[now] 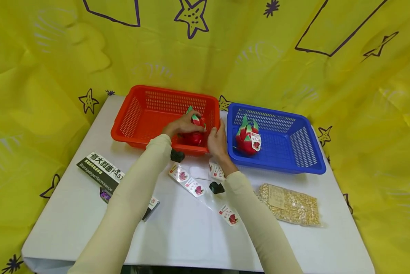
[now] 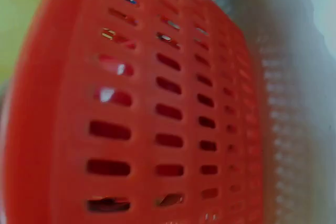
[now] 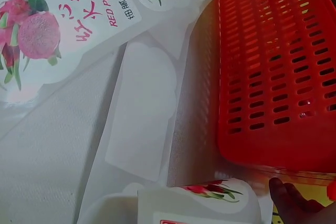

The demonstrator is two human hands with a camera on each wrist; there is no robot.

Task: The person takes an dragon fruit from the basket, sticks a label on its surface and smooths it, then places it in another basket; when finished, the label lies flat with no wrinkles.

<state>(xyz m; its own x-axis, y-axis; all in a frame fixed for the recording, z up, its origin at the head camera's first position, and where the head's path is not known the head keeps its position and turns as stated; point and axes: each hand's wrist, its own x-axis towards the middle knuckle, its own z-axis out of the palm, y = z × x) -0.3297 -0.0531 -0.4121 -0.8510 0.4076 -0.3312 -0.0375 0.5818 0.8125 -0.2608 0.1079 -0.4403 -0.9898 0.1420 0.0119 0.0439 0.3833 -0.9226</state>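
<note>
In the head view my left hand (image 1: 185,124) reaches into the red basket (image 1: 163,120) and grips a dragon fruit (image 1: 193,139) at its right end. The fruit has green leaf tips and is partly covered by the fingers. My right hand (image 1: 218,141) holds the basket's right end, thumb and fingers on either side of the rim. Fingertips (image 3: 294,205) show beside the basket's corner in the right wrist view. The left wrist view is filled by the basket's slotted wall (image 2: 142,108); red shows through some slots.
A blue basket (image 1: 276,146) with a labelled dragon fruit (image 1: 247,139) stands at right. Strips of dragon fruit stickers (image 1: 194,187) lie in front of the red basket. A pasta box (image 1: 100,171) is at left, and a bag of pale kernels (image 1: 290,205) at right.
</note>
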